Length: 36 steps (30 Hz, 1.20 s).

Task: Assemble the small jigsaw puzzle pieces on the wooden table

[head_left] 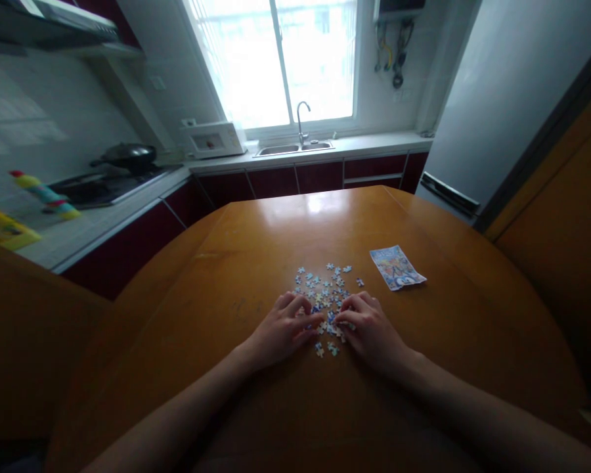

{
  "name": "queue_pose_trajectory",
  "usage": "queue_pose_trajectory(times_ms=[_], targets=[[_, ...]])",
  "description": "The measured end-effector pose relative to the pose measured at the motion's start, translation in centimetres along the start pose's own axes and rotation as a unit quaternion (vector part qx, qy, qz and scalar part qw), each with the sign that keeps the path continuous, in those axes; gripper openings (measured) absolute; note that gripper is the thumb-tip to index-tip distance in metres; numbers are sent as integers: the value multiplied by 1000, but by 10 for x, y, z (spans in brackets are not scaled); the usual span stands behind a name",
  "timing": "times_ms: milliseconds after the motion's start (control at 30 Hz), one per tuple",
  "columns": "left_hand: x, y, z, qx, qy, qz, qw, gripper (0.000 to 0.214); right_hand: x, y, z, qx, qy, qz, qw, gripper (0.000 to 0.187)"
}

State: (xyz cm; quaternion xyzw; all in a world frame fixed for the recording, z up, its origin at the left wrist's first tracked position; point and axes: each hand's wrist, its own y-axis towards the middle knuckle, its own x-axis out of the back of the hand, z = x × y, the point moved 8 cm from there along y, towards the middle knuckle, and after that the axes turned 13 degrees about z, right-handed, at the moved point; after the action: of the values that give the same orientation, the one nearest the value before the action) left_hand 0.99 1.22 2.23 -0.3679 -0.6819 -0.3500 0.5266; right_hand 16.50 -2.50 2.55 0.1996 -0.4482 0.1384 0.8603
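Note:
Loose jigsaw puzzle pieces [326, 285], mostly pale with blue and white patches, lie scattered on the wooden table [276, 243]. My left hand [291, 323] rests at the left side of the pile, its fingers bent and apart over the pieces. Opposite it, at the right side, my right hand [367, 323] has its fingers curved and spread, with the fingertips on or just above some pieces. A gap with several pieces in it separates the two hands. What lies under the fingers is partly hidden.
A creased, colourful printed sheet [396, 267] lies on the table to the right of the pieces. Behind the table run a counter with a sink [293, 150] and a white microwave [214, 140]. A pan [128, 156] sits on the stove at left; a fridge [477, 98] stands at right.

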Motion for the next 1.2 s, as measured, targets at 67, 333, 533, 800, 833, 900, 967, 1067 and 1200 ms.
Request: queue_pose_trajectory(times_ms=[67, 333, 533, 800, 833, 900, 967, 1067, 1200], targets=[[-2, 1, -3, 11, 7, -1, 1000, 26, 0, -2, 1, 1, -12, 9, 1000, 14], [-6, 1, -5, 20, -12, -8, 1000, 23, -5, -6, 10, 0, -65, 42, 997, 7], [2, 0, -7, 14, -55, -51, 997, 16, -2, -5, 12, 1, -46, 33, 998, 12], [13, -4, -6, -17, -36, -107, 993, 6, -9, -11, 21, 33, -13, 76, 996, 15], [13, -3, -7, -20, -33, -100, 994, 5, -9, -12, 20, 27, -11, 72, 997, 15], [12, -1, -10, -27, -29, -70, 997, 6, -9, -11, 17, 12, -4, 61, 998, 11], [11, 0, -13, -29, -31, -39, 998, 9, -6, -9, 12, -8, 1, 46, 999, 10], [8, 0, -18, -32, -24, -3, 999, 16, -1, -6, 9, -20, -13, 30, 999, 17], [-4, 0, -24, -57, 22, 55, 997, 35, -4, -4, 10, -2, -52, 56, 997, 19]])
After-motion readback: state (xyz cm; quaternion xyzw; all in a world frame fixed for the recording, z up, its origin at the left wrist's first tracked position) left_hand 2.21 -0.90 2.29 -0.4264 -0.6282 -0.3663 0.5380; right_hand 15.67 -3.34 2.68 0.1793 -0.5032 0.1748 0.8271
